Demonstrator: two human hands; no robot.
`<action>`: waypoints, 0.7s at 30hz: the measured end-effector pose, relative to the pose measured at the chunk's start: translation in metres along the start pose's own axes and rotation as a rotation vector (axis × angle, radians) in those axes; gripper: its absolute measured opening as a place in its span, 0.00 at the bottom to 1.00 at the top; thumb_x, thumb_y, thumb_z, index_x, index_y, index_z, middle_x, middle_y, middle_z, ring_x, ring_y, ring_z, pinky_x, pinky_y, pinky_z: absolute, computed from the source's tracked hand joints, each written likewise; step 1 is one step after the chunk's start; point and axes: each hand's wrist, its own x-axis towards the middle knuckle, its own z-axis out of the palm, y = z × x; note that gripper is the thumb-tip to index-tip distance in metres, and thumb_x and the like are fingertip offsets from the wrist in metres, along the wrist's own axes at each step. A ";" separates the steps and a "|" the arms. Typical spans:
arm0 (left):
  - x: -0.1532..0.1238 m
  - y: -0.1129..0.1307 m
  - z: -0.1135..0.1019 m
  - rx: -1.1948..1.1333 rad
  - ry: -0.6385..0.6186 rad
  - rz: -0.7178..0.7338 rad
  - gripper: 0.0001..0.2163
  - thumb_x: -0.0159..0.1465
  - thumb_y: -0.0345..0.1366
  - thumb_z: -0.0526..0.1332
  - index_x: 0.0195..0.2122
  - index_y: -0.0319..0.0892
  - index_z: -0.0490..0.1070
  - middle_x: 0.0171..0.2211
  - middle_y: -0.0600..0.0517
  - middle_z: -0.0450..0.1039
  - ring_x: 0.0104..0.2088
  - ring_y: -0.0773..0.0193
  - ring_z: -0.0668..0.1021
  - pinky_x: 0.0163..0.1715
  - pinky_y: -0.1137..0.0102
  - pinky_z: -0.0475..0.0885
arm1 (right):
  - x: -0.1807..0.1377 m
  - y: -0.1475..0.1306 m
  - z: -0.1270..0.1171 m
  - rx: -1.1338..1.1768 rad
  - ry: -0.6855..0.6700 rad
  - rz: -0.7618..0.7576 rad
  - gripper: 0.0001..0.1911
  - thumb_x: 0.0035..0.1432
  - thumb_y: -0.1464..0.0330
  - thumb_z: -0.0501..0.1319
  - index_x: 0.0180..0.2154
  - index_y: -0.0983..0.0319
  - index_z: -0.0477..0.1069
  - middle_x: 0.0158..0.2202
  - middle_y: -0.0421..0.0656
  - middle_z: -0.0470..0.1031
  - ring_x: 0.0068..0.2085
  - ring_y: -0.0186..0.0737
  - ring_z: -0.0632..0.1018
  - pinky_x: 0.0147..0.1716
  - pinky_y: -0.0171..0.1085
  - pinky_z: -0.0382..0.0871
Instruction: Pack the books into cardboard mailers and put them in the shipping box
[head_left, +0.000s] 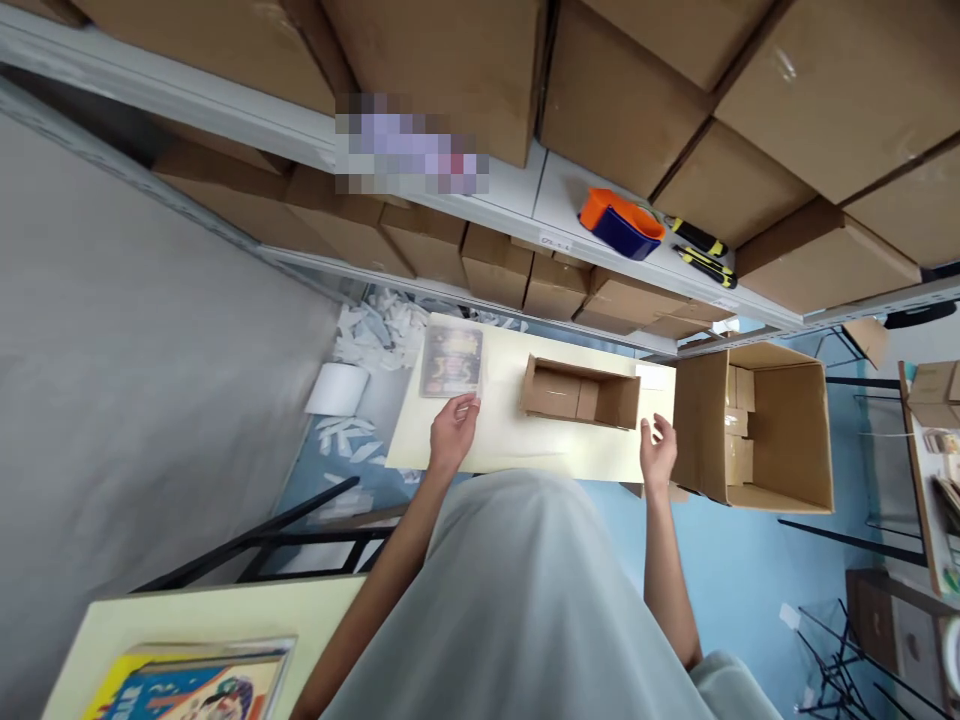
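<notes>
A flat, dark-covered item in a clear plastic sleeve (451, 360) lies at the left end of the cream table. My left hand (452, 432) is at its lower right corner, fingers curled and closed on the sleeve's edge. In the middle of the table an open, narrow cardboard box (577, 393) rests with nothing visible inside. My right hand (658, 455) hovers by the box's right end, its fingers apart and holding nothing. A small white paper or label (655, 377) lies just beyond that hand.
A large open carton (776, 430) stands right of the table (517, 440). An orange-and-blue tape dispenser (621, 222) and yellow-black cutters (705, 255) sit on the shelf overhead. A paper roll (337, 389) and scraps lie left. Picture books (195, 685) rest on a lower-left table.
</notes>
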 end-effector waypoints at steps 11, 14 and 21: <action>0.098 -0.025 -0.082 0.199 0.095 -0.050 0.15 0.67 0.37 0.64 0.54 0.40 0.76 0.55 0.42 0.82 0.52 0.56 0.84 0.57 0.63 0.78 | -0.106 -0.151 0.180 0.093 -0.661 -0.403 0.20 0.74 0.56 0.60 0.59 0.59 0.77 0.59 0.51 0.81 0.56 0.46 0.84 0.55 0.43 0.82; 0.127 -0.030 -0.080 0.256 0.081 -0.100 0.16 0.66 0.36 0.65 0.55 0.39 0.75 0.57 0.40 0.81 0.53 0.53 0.83 0.61 0.59 0.76 | -0.112 -0.148 0.261 -0.094 -0.803 -0.264 0.26 0.73 0.60 0.60 0.68 0.62 0.70 0.67 0.55 0.75 0.63 0.50 0.80 0.62 0.46 0.79; 0.158 -0.048 -0.066 0.323 0.025 -0.224 0.13 0.62 0.34 0.67 0.48 0.40 0.76 0.52 0.39 0.83 0.55 0.48 0.83 0.60 0.59 0.74 | -0.105 -0.120 0.341 -0.377 -1.050 -0.144 0.32 0.71 0.66 0.61 0.72 0.67 0.65 0.78 0.56 0.60 0.76 0.55 0.67 0.76 0.50 0.62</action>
